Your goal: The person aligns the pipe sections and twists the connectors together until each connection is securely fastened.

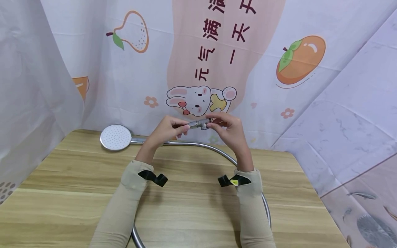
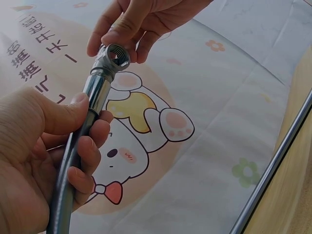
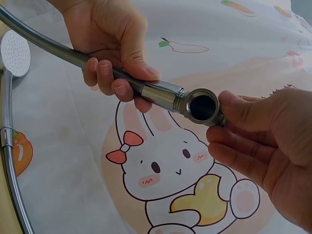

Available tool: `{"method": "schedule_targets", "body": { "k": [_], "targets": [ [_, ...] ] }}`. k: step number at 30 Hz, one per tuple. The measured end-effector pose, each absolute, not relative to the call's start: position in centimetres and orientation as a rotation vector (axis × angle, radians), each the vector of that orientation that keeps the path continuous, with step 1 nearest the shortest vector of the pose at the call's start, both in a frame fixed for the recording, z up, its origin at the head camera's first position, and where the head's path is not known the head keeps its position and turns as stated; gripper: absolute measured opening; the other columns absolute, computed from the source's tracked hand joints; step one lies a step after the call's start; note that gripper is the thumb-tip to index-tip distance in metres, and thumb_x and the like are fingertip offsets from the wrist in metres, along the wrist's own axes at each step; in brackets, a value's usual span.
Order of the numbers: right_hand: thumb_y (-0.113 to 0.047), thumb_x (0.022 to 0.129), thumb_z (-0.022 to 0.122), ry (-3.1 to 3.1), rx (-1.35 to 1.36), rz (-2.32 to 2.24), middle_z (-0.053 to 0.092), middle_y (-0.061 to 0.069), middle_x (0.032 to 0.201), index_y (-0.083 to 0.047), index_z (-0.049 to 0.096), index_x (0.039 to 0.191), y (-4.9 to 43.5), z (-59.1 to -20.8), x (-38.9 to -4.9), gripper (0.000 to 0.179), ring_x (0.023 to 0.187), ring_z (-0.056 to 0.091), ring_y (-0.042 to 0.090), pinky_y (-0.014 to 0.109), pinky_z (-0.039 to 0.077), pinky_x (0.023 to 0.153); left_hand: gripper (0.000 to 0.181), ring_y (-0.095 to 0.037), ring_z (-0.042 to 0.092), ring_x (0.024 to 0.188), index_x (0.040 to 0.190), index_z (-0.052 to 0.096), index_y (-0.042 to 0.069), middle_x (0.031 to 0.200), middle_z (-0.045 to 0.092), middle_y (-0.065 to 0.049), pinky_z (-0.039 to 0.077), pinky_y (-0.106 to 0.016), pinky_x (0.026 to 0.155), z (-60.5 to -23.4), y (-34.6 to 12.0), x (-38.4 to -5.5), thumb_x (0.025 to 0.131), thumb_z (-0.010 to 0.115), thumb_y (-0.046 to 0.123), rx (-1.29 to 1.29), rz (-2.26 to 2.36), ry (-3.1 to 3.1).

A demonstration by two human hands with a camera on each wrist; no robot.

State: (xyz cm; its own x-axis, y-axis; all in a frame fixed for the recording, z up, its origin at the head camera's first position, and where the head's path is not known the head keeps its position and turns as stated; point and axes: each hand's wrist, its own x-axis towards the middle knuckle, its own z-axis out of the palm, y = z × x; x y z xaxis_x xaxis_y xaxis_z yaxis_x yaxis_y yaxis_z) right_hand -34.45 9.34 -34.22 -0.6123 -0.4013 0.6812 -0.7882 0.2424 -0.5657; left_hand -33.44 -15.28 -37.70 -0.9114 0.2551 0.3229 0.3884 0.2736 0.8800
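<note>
My left hand (image 1: pixel 169 131) grips the end of a silvery shower hose (image 2: pixel 68 168), fingers curled round it just below its metal end sleeve (image 3: pixel 163 94). Against that sleeve sits a small metal threaded fitting (image 3: pixel 203 106) with a round side opening. The fingers and thumb of my right hand (image 1: pixel 227 129) pinch the fitting at its far end. Both hands are raised above the back of the table, near the curtain. A round white shower head (image 1: pixel 115 137) lies on the table at the left, joined to the other end of the hose.
The hose loops across the wooden table (image 1: pixel 192 213), passing behind and under both forearms. A printed curtain (image 1: pixel 133 79) with a rabbit and fruit hangs along the back edge. More sheeting (image 1: pixel 350 137) hangs at the right.
</note>
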Motion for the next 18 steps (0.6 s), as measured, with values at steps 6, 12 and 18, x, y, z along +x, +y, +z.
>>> {"method": "schedule_targets", "body": {
  "k": [6,12,18],
  "targets": [
    [0.002,0.088,0.076,-2.128,1.080,1.342,0.075,0.014,0.099,0.000,0.076,0.109,9.24,-34.23,-34.42,0.021,0.077,0.067,0.014,0.019,0.057,0.074,0.018,-0.016,0.054,0.062,0.102,0.077,-0.001,0.073,0.065,0.000,0.044,-0.023,0.051,-37.80,-15.32,-33.50,0.100,0.067,0.014,-0.600,-1.735,-2.407],
    [0.003,0.089,0.075,-2.128,1.075,1.354,0.075,0.015,0.098,0.001,0.075,0.109,9.21,-34.25,-34.46,0.020,0.074,0.068,0.017,0.018,0.057,0.074,0.020,-0.014,0.054,0.062,0.105,0.077,-0.002,0.078,0.068,-0.013,0.044,-0.023,0.051,-37.77,-15.35,-33.54,0.099,0.068,0.014,-0.601,-1.739,-2.403],
    [0.003,0.089,0.075,-2.111,1.090,1.345,0.075,0.016,0.098,0.002,0.075,0.109,9.21,-34.35,-34.52,0.020,0.074,0.069,0.023,0.018,0.057,0.074,0.021,-0.013,0.054,0.062,0.108,0.076,-0.002,0.080,0.068,-0.013,0.046,-0.023,0.052,-37.69,-15.42,-33.47,0.099,0.068,0.015,-0.608,-1.759,-2.396]
  ]
}}
